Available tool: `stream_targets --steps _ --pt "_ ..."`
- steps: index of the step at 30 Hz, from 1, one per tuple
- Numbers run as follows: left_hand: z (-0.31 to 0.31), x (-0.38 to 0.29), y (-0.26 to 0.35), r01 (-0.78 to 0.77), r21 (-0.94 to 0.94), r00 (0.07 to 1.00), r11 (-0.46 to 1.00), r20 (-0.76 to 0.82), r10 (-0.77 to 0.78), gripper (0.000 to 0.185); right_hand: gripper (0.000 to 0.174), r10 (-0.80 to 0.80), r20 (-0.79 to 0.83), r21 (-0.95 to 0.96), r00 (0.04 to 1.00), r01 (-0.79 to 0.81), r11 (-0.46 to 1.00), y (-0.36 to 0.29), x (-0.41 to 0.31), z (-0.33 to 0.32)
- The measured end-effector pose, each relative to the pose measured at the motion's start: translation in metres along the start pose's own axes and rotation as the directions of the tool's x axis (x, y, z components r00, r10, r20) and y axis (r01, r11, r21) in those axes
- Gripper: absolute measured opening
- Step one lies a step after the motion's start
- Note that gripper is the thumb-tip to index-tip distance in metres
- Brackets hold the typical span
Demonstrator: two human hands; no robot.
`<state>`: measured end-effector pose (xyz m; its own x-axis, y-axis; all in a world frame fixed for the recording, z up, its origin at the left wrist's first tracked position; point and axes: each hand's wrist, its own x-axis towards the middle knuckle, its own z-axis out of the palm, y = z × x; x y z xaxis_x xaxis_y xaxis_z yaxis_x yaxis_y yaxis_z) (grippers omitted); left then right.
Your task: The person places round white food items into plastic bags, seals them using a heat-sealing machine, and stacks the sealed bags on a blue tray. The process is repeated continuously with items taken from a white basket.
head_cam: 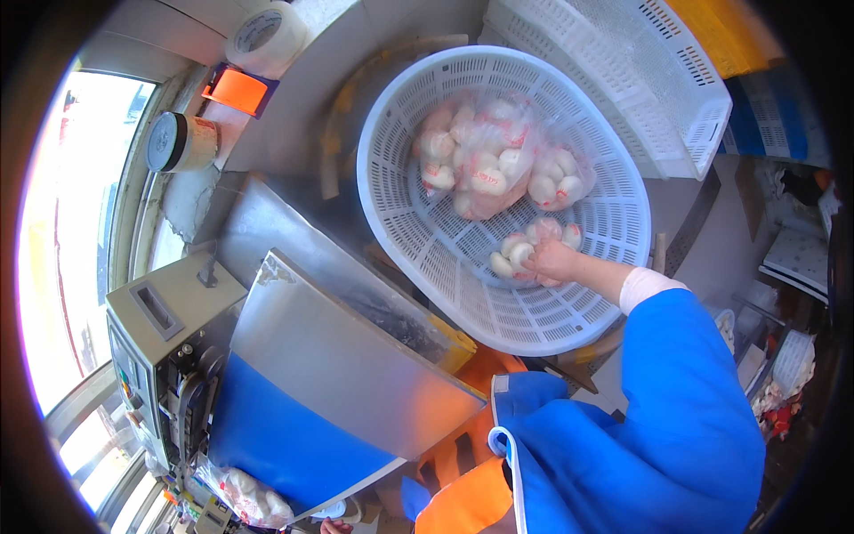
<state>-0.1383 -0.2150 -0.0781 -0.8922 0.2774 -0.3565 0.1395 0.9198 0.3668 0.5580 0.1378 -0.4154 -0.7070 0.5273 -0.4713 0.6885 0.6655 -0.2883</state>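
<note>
My right hand point(555, 260), in a blue sleeve with a pale cuff, reaches into a large white oval plastic basket point(417, 250). Its fingers grip a clear plastic bag of round white pieces point(514, 252) low in the basket. Beyond it lie several similar bags with red printing, a heap of them point(484, 157) and one bag point(557, 177) beside it. At the bottom edge, a few fingers point(335, 526) show, apparently of my left hand; the rest is cut off, so what it holds is hidden.
White perforated crates point(674, 73) stand behind the basket. To the left are a metal chute or table point(333, 320) with a blue panel and a machine point(177, 320). A tape roll point(267, 40), an orange holder point(238, 92) and a lidded jar point(180, 141) sit on the window ledge. Another filled bag point(247, 497) lies lower left.
</note>
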Motion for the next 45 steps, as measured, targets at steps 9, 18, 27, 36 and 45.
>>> stream_targets --steps 9,18,27,36,45 --pt "0.016 0.011 0.017 -0.094 -0.088 0.992 0.992 -0.088 0.086 0.038 0.008 0.124 -0.133 0.178 0.983 -0.100 0.979 -0.040 -0.072 -0.184" --pt "0.009 0.037 0.099 -0.429 -0.223 0.845 0.876 -0.441 0.302 0.038 0.031 0.005 -0.620 -0.082 0.785 -0.071 0.994 -0.156 -0.127 -0.453" --pt "0.041 -0.089 0.292 -0.629 -0.760 0.447 0.166 -0.178 0.877 0.025 0.030 -0.389 -0.629 -0.244 0.673 0.304 0.921 -0.320 -0.132 -0.550" --pt "-0.025 -0.130 0.382 -0.815 -0.353 -0.563 -0.459 0.298 0.771 0.036 0.038 -0.413 -0.643 0.084 0.644 0.596 0.799 -0.370 -0.075 -0.482" --pt "-0.094 -0.106 0.350 -0.890 -0.058 -0.449 -0.453 0.287 0.846 0.034 0.043 -0.488 -0.520 -0.265 0.701 0.411 0.872 -0.310 -0.060 -0.530"
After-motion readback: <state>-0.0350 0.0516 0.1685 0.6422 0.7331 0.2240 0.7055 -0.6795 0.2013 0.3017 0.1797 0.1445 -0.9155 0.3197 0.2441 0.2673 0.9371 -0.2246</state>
